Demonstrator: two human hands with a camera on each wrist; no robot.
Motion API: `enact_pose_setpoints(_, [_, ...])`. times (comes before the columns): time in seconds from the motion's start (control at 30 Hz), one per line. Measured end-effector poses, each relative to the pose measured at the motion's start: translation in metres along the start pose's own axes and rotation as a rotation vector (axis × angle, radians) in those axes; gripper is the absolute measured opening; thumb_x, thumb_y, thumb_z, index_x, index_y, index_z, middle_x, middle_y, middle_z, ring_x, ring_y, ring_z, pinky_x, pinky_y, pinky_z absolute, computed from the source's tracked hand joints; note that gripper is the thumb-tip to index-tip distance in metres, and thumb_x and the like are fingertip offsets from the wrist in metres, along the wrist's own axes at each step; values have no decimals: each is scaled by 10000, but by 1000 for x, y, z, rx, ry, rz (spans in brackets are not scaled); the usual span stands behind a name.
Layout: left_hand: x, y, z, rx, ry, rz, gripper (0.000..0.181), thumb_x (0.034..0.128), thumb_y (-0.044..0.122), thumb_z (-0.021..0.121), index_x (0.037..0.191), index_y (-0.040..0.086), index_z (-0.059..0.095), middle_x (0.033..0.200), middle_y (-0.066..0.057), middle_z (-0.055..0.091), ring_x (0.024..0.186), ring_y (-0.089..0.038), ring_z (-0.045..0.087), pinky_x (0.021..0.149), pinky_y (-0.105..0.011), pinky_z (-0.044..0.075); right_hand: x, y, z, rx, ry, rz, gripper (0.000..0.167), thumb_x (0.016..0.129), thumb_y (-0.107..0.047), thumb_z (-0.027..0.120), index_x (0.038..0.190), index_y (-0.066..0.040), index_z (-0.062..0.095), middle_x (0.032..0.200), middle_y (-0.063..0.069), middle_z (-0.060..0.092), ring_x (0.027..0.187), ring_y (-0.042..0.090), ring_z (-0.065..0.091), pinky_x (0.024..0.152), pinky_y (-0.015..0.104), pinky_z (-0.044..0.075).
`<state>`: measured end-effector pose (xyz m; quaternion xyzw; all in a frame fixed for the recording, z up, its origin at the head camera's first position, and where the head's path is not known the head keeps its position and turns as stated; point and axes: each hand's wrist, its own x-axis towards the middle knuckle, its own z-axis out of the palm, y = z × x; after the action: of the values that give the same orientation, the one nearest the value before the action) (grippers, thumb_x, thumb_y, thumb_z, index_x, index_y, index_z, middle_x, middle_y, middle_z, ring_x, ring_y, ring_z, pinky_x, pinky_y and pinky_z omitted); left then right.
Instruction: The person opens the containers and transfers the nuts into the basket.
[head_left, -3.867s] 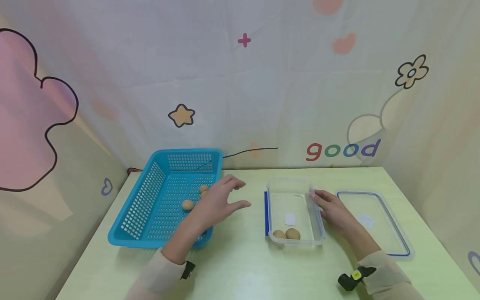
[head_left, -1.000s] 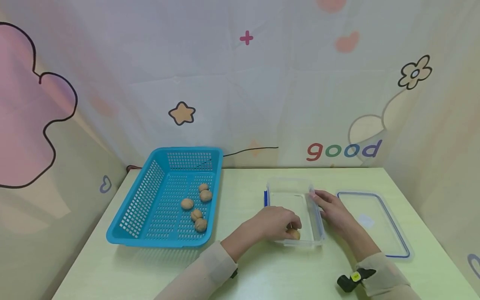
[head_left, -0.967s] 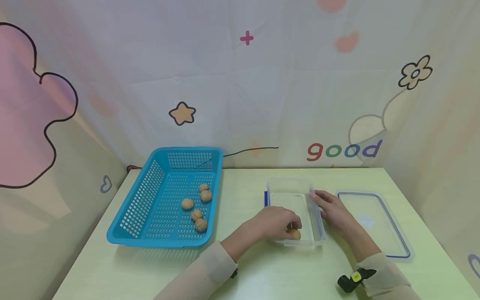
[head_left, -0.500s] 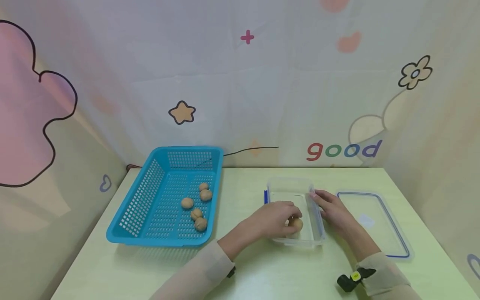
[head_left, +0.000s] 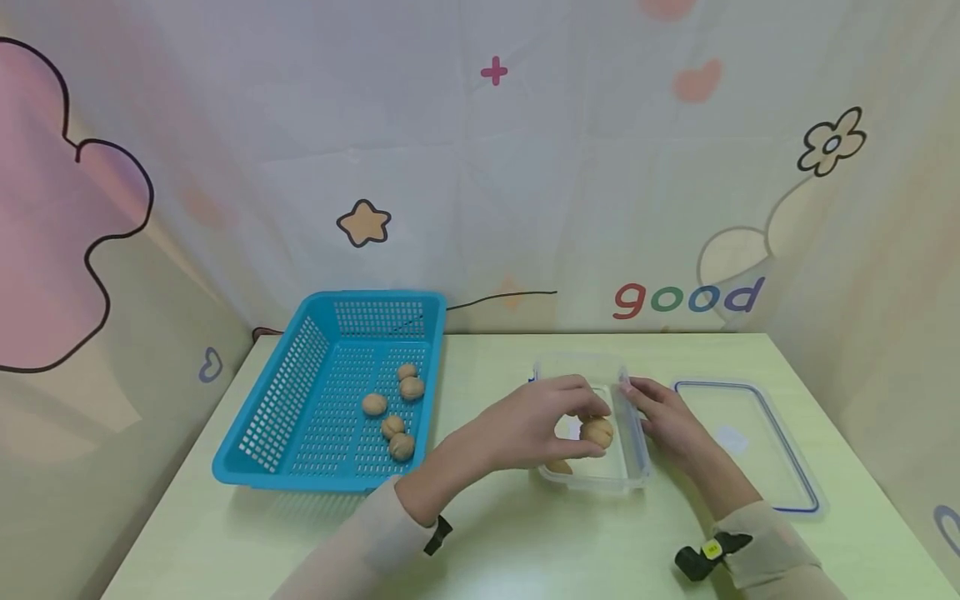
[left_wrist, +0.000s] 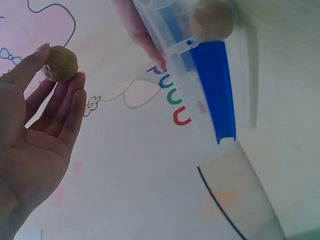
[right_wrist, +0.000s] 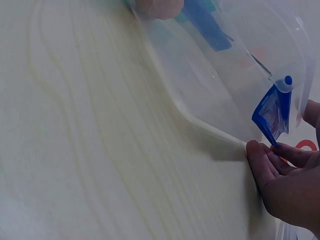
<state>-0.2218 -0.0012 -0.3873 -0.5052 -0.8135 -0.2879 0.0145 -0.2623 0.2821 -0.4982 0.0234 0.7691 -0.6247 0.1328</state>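
Note:
Between its thumb and fingertips my left hand (head_left: pixel 528 425) pinches a walnut (head_left: pixel 597 433), held above the clear plastic box (head_left: pixel 592 483). The left wrist view shows that walnut (left_wrist: pixel 61 65) against the palm's open side. Another walnut (head_left: pixel 558 467) lies in the box's near left corner, partly hidden by the left hand. My right hand (head_left: pixel 667 421) grips the box's right wall, with the thumb at the rim; in the right wrist view its fingertips (right_wrist: pixel 254 150) touch the box's lower edge beside a blue latch (right_wrist: pixel 275 112).
A blue perforated basket (head_left: pixel 225 471) stands on the left with several walnuts (head_left: pixel 402 447) along its right side. To the right of the box lies its clear lid (head_left: pixel 738 417) with a blue seal. A printed curtain (head_left: pixel 480 208) hangs behind the table (head_left: pixel 480 533).
The left hand went from the basket into the box, then rose with a walnut pinched in its fingers and moved slightly up. The right hand stays on the box.

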Motion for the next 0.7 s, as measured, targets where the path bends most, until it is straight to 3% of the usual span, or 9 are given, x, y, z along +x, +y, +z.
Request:
enact_pose_setpoints(0.17, [-11,5,-17,3,35,32,291,968,187,785,1244,122,716,1155,63,629,1004,-39,600,925,-117,482,1,0,0,11,7,-3,782,1102,-490,534,1637,25,291,1704,241,256,1567,414,265,1248,599,243])
enact_pose_setpoints(0.37, [-26,1,-36,15,83,23,303,949,135,786,1242,125,711,1214,62,644,1053,-58,611,950,-156,507,3,1,0,31,10,24,752,1114,-454,527,1644,17,278,1722,232,219,1588,411,217,1255,604,221])
enact_pose_setpoints(0.53, [-43,-9,-53,38,150,-7,299,942,96,781,1229,126,702,1195,82,653,1074,-49,611,958,-188,527,2,1,0,49,3,14,749,1112,-451,534,1641,18,285,1723,229,215,1588,405,217,1259,598,215])
enact_pose_setpoints(0.7, [-63,-17,-69,78,193,-81,342,928,92,812,1247,128,695,1182,77,657,1044,-65,608,917,-210,556,1,0,1,52,3,3,764,1103,-472,546,1635,19,301,1719,227,230,1585,405,228,1259,597,221])
